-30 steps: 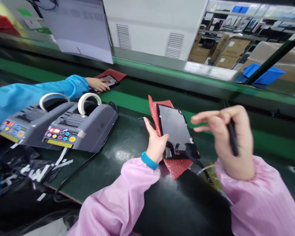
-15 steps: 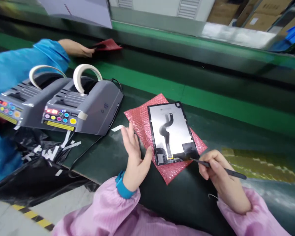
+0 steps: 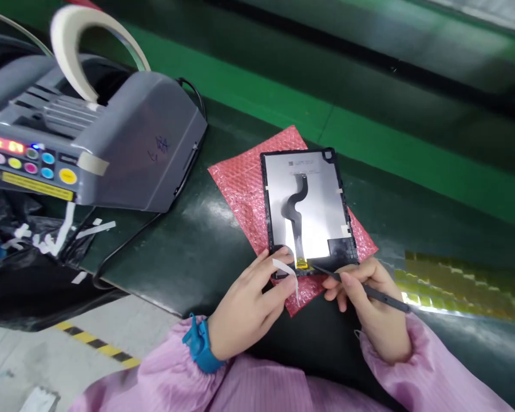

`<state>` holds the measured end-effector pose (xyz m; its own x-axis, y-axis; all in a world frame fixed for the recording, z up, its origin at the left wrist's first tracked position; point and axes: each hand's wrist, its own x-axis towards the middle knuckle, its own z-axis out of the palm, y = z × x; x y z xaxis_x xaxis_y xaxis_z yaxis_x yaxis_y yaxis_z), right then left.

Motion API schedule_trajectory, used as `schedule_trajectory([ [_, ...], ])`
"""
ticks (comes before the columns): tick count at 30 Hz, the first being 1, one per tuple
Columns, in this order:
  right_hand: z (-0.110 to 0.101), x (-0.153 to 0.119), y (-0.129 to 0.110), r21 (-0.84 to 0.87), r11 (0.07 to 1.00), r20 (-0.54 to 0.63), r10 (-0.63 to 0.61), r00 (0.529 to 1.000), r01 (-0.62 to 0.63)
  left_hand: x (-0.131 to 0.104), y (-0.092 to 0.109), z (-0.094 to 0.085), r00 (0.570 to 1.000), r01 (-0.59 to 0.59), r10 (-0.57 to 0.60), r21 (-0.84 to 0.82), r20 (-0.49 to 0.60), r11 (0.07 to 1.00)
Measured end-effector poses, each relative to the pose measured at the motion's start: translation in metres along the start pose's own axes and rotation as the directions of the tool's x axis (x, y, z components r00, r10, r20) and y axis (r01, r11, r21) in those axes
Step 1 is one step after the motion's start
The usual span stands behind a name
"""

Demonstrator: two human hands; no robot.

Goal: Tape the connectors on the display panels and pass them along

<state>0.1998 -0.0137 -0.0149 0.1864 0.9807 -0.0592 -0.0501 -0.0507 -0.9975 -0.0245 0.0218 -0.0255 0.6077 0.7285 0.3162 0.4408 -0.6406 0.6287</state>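
1. Dark green workbench point(image 3: 189, 252) fills most of the view, with pale floor point(image 3: 12, 349) at lower left.
2. At left stands a grey tape dispenser point(image 3: 141, 143) with lit buttons and a cream tape roll point(image 3: 66, 51) on top.
3. At centre, a flat screen panel point(image 3: 320, 209) lies silver back up on red bubble wrap point(image 3: 240, 189), a dark curving ribbon cable point(image 3: 297, 229) along its back.
4. Left hand point(image 3: 246, 306) reaches the panel's lower left corner; a white strip point(image 3: 287, 268) sits at its fingertips, though whether they pinch it I cannot tell.
5. Right hand point(image 3: 377, 312) has its fingers clamped on a slim dark tool point(image 3: 381, 296), tip near the cable's yellow end.
6. At right lies yellowish film point(image 3: 459, 286).
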Motion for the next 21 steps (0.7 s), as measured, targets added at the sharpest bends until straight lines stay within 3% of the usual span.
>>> schedule_trajectory([
  [4,0.004,-0.005,0.000,-0.004,1.000,-0.007,0.017,1.000,-0.017,-0.001,-0.005,0.006,0.999,-0.028,0.028,0.016,0.023,0.999],
  [21,-0.007,-0.004,-0.003,-0.118,0.992,0.036,0.055,0.998,-0.050,-0.002,-0.003,0.006,0.995,0.093,-0.090,-0.110,0.039,0.990],
])
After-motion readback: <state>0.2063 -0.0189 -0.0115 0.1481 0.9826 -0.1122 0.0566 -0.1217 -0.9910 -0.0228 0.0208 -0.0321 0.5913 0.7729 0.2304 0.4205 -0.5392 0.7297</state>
